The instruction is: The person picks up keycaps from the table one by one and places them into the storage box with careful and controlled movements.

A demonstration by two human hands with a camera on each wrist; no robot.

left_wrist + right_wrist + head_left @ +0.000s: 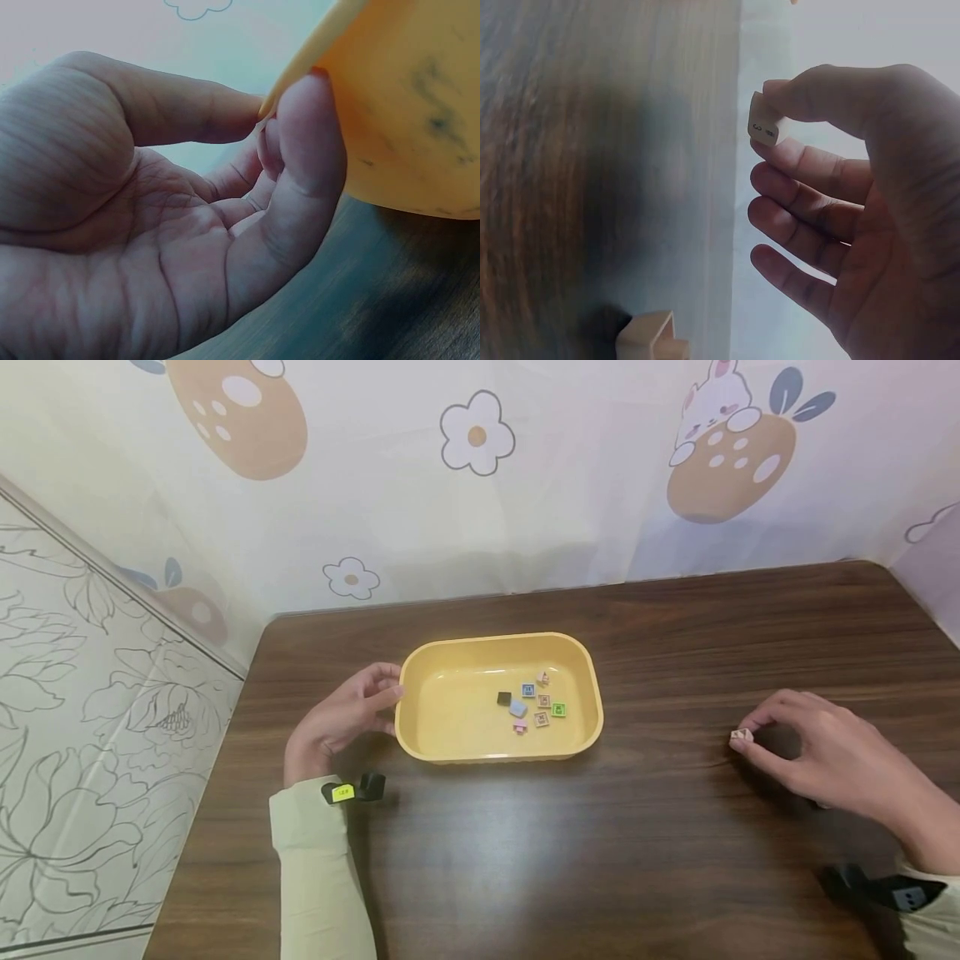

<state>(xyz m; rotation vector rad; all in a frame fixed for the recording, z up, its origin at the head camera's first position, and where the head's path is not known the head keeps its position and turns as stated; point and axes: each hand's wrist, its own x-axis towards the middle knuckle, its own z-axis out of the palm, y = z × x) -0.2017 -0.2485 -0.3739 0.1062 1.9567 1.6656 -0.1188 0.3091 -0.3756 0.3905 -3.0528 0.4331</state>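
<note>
A shallow yellow plastic tray [457, 739] with rounded corners sits on the table. At its left end my left hand [352, 714] pinches the rim [307, 56] between thumb and fingers. Several small square pieces lie in the tray's right half, among them a black piece [504, 698], a blue one [528, 690], a light blue one [518, 709], a green one [558, 710] and a pink one [520, 726]. Well to the right of the tray, my right hand [832, 747] pinches a small cream block [765, 124] with dark markings between thumb and index finger.
Another cream piece [646, 337], hollow on one side, lies on the table, mostly hidden by the right hand in the head view. The dark wood table [480, 843] meets a patterned wall covering [570, 493] at the back. A flower-patterned panel [82, 735] stands at the left.
</note>
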